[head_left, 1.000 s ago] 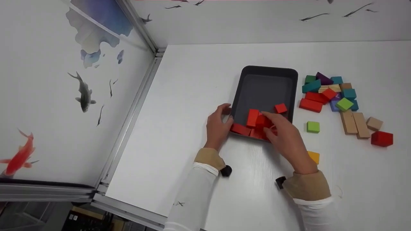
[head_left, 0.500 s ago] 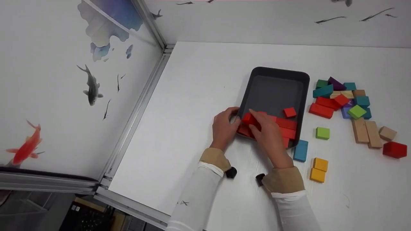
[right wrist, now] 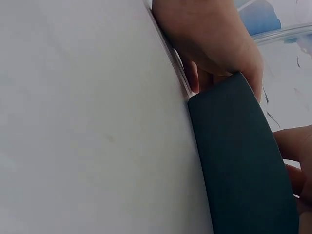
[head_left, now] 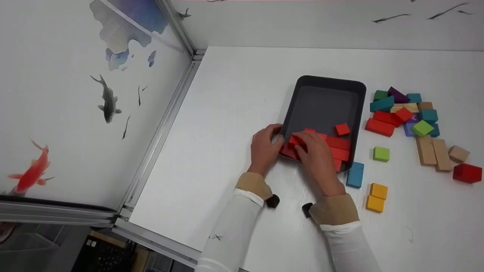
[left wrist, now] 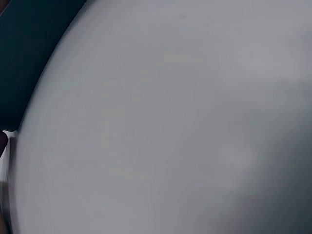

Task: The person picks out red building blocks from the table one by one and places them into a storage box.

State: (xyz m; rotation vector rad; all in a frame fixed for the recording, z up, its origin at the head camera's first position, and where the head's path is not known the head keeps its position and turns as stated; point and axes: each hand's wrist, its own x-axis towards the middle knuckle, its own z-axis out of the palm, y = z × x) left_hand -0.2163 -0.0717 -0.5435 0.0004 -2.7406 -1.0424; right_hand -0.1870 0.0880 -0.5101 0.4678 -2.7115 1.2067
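Note:
A dark grey tray (head_left: 332,80) lies on the white table, with several red blocks (head_left: 338,142) packed in its near part. My left hand (head_left: 266,149) holds the tray at its near left corner, thumb at the rim. Over the near left of the tray, my right hand (head_left: 318,156) pinches a red block (head_left: 295,140) between thumb and fingers, above other red blocks partly hidden by the hand. One small red cube (head_left: 342,129) sits apart inside the tray near its right wall. The right wrist view shows the tray's outer wall (right wrist: 243,161) between both hands.
Right of the tray is a pile of mixed blocks (head_left: 383,104), with wooden planks (head_left: 426,151) and a dark red block (head_left: 467,173) beyond. Nearer lie a light green block (head_left: 381,154), a blue block (head_left: 355,175) and two yellow blocks (head_left: 375,203). A metal frame (head_left: 162,143) borders the left.
My right hand has moved left across the tray to its near left part and now holds a red block there. My left hand stays at the corner. The head view has shifted slightly.

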